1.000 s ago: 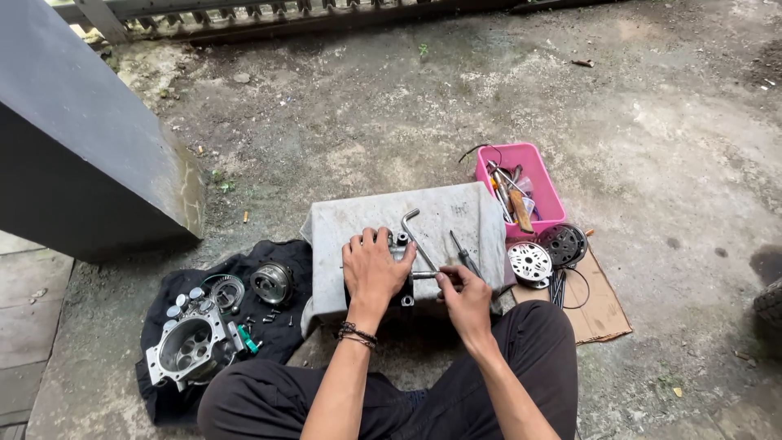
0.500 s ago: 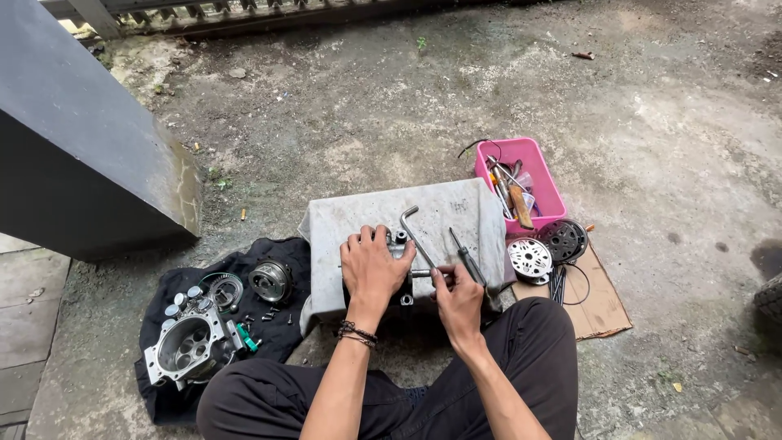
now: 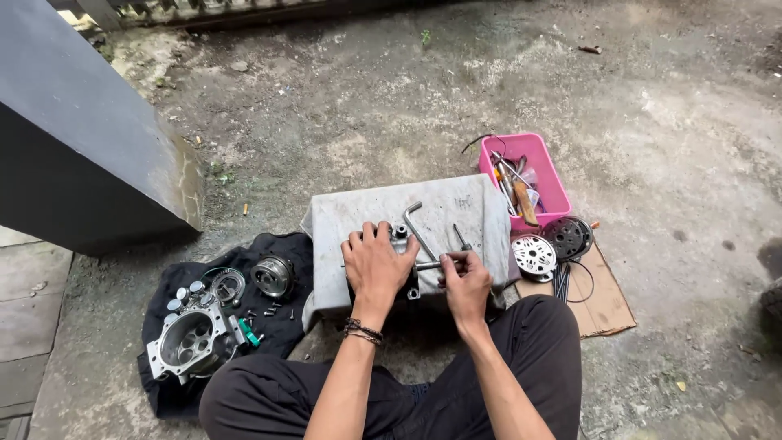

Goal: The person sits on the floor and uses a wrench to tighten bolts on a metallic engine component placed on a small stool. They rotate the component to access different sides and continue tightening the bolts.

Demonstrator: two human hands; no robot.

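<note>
While he sat: work lay on a grey cloth [image 3: 366, 213].
Left hand [image 3: 376, 265]: pressed closed on small metal part [image 3: 400, 239], keeping it steady.
Right hand [image 3: 466, 277]: gripped thin metal tool [image 3: 429, 265], touching the part.

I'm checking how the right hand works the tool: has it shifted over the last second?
Yes. The right hand has slid left along the grey cloth-covered block, away from the pink tray and closer to the left hand.
</note>
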